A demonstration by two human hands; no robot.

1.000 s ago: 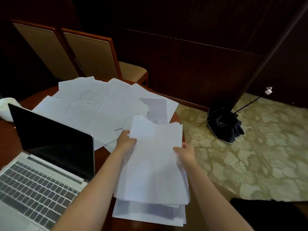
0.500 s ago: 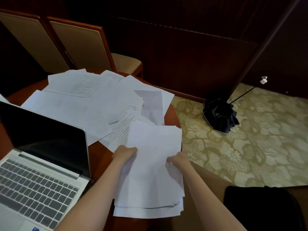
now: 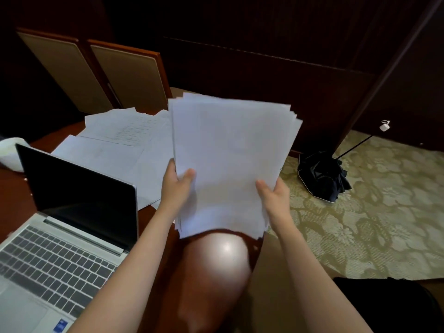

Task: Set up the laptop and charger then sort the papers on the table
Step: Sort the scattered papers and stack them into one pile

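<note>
Papers gathered into a thick stack [image 3: 230, 159] stand nearly upright in the air over the near edge of the table [image 3: 211, 296], held between both hands. The left hand [image 3: 176, 186] takes the stack's lower left edge, thumb across the front sheet and fingers behind. The right hand [image 3: 274, 195] takes the lower right edge the same way, so each grip is clamped on the stack. The sheets are not squared; their edges fan out a little at the top right corner. Behind and left of the stack, loose sheets [image 3: 120, 140] lie spread and overlapping across the far part of the table. The laptop [image 3: 72, 224] sits open on the table's left side, screen dark, keyboard toward the person. A white object [image 3: 9, 152] shows behind the screen at the frame's edge, perhaps rounded, though too cut off to identify. Two padded chairs [image 3: 129, 73] stand beyond the table, and a black umbrella [image 3: 322, 176] lies crumpled on the patterned carpet [image 3: 372, 212] to the right.
</note>
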